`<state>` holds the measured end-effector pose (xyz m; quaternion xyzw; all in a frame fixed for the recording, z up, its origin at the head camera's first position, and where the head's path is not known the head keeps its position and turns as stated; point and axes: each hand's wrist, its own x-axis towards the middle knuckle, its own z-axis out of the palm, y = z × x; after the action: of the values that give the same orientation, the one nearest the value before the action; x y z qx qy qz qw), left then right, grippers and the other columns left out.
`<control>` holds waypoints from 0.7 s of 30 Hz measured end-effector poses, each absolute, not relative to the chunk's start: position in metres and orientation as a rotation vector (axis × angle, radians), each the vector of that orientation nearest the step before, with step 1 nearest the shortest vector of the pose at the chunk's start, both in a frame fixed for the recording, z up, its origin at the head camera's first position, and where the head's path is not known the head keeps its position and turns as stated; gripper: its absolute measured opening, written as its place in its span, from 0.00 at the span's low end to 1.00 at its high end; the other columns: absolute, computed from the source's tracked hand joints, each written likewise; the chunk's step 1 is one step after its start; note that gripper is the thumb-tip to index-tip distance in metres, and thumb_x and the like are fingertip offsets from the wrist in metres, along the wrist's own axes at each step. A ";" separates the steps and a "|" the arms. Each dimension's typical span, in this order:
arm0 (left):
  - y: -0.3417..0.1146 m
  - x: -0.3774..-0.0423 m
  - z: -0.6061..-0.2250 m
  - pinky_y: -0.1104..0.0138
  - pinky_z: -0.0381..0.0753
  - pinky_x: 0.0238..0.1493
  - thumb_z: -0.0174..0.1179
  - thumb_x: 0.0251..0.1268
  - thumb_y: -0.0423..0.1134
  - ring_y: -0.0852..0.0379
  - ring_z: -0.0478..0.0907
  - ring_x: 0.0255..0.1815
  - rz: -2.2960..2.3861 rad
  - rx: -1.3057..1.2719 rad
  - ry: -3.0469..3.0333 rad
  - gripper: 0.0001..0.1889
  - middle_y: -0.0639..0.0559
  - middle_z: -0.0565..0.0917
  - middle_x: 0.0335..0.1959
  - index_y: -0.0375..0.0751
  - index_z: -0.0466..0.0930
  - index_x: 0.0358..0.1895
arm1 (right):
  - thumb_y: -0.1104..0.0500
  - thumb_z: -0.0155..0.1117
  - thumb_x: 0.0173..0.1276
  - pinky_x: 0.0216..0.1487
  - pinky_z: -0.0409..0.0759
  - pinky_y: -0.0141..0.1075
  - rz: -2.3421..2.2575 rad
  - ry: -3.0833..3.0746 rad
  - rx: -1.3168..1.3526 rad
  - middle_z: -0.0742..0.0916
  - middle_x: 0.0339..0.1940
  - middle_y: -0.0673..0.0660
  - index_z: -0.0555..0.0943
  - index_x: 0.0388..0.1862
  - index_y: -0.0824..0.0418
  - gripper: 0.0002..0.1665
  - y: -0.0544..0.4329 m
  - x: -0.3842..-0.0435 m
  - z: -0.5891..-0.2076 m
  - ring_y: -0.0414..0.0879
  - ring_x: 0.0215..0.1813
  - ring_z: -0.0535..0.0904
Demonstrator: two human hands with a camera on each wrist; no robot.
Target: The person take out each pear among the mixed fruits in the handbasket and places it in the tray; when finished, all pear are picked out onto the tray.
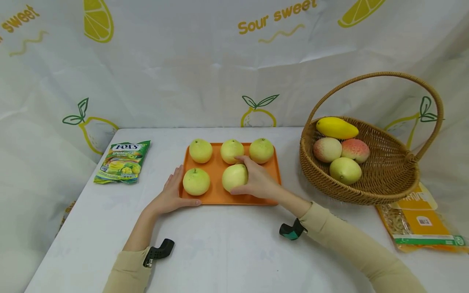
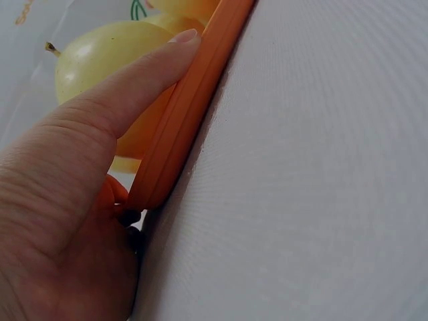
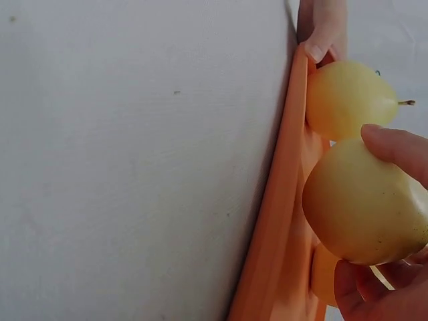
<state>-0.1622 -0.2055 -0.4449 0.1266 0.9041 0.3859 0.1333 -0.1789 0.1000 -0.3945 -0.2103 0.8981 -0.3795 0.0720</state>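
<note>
On the orange tray (image 1: 216,199) sit several round, pale yellow-green pears: three in the back row and a front-left pear (image 1: 196,182). My right hand (image 1: 259,181) grips another pear (image 1: 235,178) between thumb and fingers, over the front middle of the tray. In the right wrist view that held pear (image 3: 364,200) shows close above the tray floor. My left hand (image 1: 170,197) rests against the tray's front-left corner, fingers along the left side and thumb stretched along the front rim. The left wrist view has this thumb (image 2: 144,77) lying on the rim.
Right of the tray stands a wicker basket (image 1: 388,179) with a tall handle, holding a yellow mango (image 1: 337,127), two peaches and a yellow-green fruit (image 1: 345,171). A noodle-like orange packet (image 1: 421,224) lies partly beneath it. At the left is a green candy bag (image 1: 122,162).
</note>
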 end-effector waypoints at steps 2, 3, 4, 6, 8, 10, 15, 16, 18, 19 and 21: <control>-0.205 -0.162 -0.445 0.47 0.30 0.74 0.74 0.46 0.61 0.46 0.26 0.78 1.122 0.364 2.621 0.70 0.42 0.34 0.79 0.41 0.28 0.78 | 0.48 0.82 0.48 0.66 0.67 0.47 -1.132 2.701 -0.667 0.74 0.67 0.59 0.61 0.72 0.62 0.58 0.098 -0.179 -0.396 0.51 0.64 0.71; -0.205 -0.162 -0.445 0.47 0.30 0.74 0.74 0.46 0.62 0.46 0.26 0.78 1.122 0.362 2.620 0.70 0.42 0.34 0.79 0.41 0.27 0.78 | 0.48 0.82 0.48 0.67 0.67 0.46 -1.130 2.698 -0.677 0.74 0.67 0.59 0.61 0.72 0.62 0.57 0.097 -0.179 -0.396 0.51 0.65 0.70; -0.205 -0.162 -0.445 0.47 0.30 0.74 0.74 0.46 0.62 0.47 0.26 0.78 1.121 0.362 2.620 0.70 0.42 0.34 0.79 0.42 0.27 0.78 | 0.49 0.82 0.48 0.67 0.66 0.46 -1.129 2.697 -0.688 0.74 0.67 0.58 0.61 0.72 0.62 0.57 0.096 -0.178 -0.397 0.50 0.65 0.70; -0.205 -0.162 -0.444 0.47 0.30 0.74 0.74 0.45 0.62 0.47 0.26 0.78 1.119 0.364 2.621 0.70 0.42 0.34 0.79 0.42 0.27 0.78 | 0.51 0.82 0.48 0.67 0.66 0.46 -1.134 2.695 -0.718 0.73 0.67 0.59 0.61 0.72 0.63 0.57 0.094 -0.178 -0.397 0.51 0.65 0.69; -0.205 -0.162 -0.445 0.47 0.30 0.74 0.74 0.45 0.62 0.47 0.26 0.78 1.118 0.367 2.624 0.70 0.42 0.34 0.79 0.42 0.27 0.78 | 0.51 0.82 0.48 0.67 0.66 0.47 -1.127 2.701 -0.743 0.73 0.67 0.59 0.62 0.71 0.64 0.56 0.092 -0.177 -0.398 0.52 0.64 0.69; -0.205 -0.162 -0.445 0.47 0.30 0.74 0.74 0.45 0.62 0.47 0.26 0.78 1.119 0.369 2.626 0.70 0.42 0.34 0.79 0.42 0.28 0.78 | 0.52 0.83 0.47 0.67 0.65 0.47 -1.118 2.707 -0.769 0.73 0.66 0.60 0.62 0.71 0.65 0.56 0.090 -0.177 -0.399 0.53 0.65 0.67; -0.206 -0.162 -0.446 0.47 0.30 0.74 0.74 0.45 0.62 0.47 0.26 0.78 1.124 0.370 2.626 0.70 0.43 0.35 0.79 0.42 0.28 0.78 | 0.53 0.83 0.48 0.67 0.64 0.48 -1.109 2.703 -0.834 0.72 0.66 0.62 0.63 0.71 0.66 0.55 0.087 -0.177 -0.401 0.54 0.65 0.65; -0.206 -0.162 -0.446 0.47 0.30 0.74 0.74 0.45 0.62 0.47 0.26 0.78 1.124 0.371 2.626 0.70 0.43 0.34 0.79 0.42 0.28 0.78 | 0.53 0.83 0.48 0.67 0.64 0.48 -1.110 2.700 -0.846 0.73 0.66 0.62 0.63 0.70 0.66 0.55 0.086 -0.177 -0.401 0.54 0.65 0.64; -0.206 -0.162 -0.446 0.47 0.30 0.74 0.74 0.45 0.62 0.47 0.26 0.78 1.124 0.370 2.624 0.70 0.43 0.34 0.79 0.42 0.28 0.78 | 0.53 0.83 0.48 0.66 0.65 0.48 -1.108 2.697 -0.864 0.73 0.65 0.61 0.64 0.69 0.65 0.53 0.085 -0.177 -0.402 0.53 0.65 0.64; -0.206 -0.163 -0.447 0.47 0.30 0.74 0.74 0.45 0.62 0.47 0.26 0.78 1.123 0.371 2.624 0.70 0.43 0.34 0.79 0.42 0.28 0.78 | 0.53 0.83 0.48 0.66 0.65 0.47 -1.107 2.695 -0.872 0.73 0.65 0.61 0.65 0.68 0.65 0.53 0.085 -0.178 -0.402 0.53 0.64 0.65; -0.206 -0.163 -0.447 0.47 0.30 0.74 0.74 0.45 0.62 0.47 0.26 0.78 1.122 0.367 2.623 0.70 0.43 0.34 0.79 0.42 0.27 0.78 | 0.53 0.83 0.48 0.65 0.66 0.47 -1.107 2.688 -0.877 0.73 0.63 0.59 0.67 0.66 0.64 0.50 0.085 -0.178 -0.403 0.53 0.64 0.65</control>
<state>-0.1626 -0.2061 -0.4467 0.1263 0.9039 0.3866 0.1324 -0.1778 0.0846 -0.4025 -0.2884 0.8840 -0.3641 0.0527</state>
